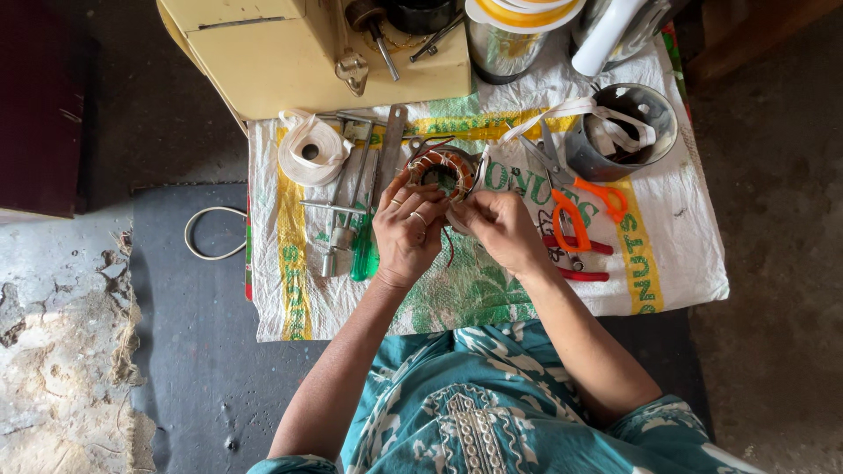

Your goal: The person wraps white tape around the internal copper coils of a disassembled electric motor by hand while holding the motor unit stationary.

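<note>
The person wears a teal garment printed with white leaf-like patterns, short-sleeved, with an embroidered white panel down the front. Rings sit on the left hand's fingers.

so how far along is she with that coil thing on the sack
Done: the stator already carries copper windings around its ring. In hand: the left hand steadies it while the right hand works at its edge, a red wire hanging below. Left: cannot tell how much; the tape roll, scissors and screwdriver lie unused on the sack.
</note>
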